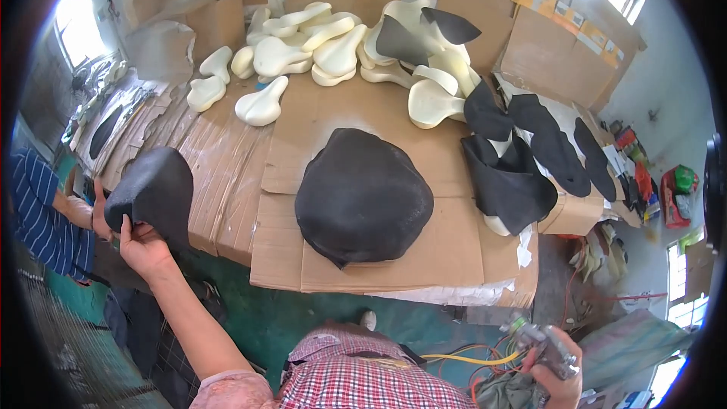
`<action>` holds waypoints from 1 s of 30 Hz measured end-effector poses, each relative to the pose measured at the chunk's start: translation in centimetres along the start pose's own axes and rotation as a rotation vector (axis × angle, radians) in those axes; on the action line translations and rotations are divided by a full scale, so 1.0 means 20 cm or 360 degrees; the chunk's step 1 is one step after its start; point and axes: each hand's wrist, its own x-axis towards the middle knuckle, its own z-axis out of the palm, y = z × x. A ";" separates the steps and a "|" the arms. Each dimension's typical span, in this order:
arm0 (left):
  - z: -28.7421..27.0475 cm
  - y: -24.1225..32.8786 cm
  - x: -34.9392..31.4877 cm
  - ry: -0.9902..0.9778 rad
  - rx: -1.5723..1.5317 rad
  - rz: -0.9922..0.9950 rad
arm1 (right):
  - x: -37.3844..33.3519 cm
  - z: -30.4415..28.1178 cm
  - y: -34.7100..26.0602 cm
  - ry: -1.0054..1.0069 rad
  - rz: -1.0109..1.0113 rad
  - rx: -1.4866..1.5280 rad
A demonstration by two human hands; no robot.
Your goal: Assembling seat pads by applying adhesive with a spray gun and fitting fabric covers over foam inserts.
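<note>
My left hand point(144, 248), fingers closed, pinches the lower edge of a curved black saddle cover point(163, 182), out past the table's left side. A co-worker's hand point(99, 212) is right beside that cover; whether it touches cannot be told. At the lower right my right hand point(559, 369) is wrapped round a metal spray gun point(541, 344), with a yellow hose point(477, 360) running to it. Between my hands, on the table, lies a broad rounded black cover point(363, 197), bulging upward; what is under it is hidden.
Cream foam saddle pads point(280, 57) are heaped at the back of the cardboard-covered table point(280, 250). More black covers point(515, 185) lie at its right side. A co-worker in a striped shirt point(42, 212) stands at the left. Hoses trail over the green floor point(303, 307).
</note>
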 end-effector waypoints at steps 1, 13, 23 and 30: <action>-0.02 0.01 0.00 -0.0011 0.0016 0.0023 | 0.00 0.00 0.01 -0.0194 0.0047 0.0038; -0.15 -0.06 0.00 0.0238 -0.0078 0.0234 | 0.24 0.25 0.04 -0.0182 -0.0111 0.0221; 0.04 -0.57 -0.28 0.0351 0.0541 -0.0008 | 0.13 0.00 0.06 -0.0319 -0.0093 -0.0131; -0.17 -1.33 -0.51 -0.0590 0.2361 -0.0270 | 0.22 0.03 0.04 -0.0405 -0.0133 0.0156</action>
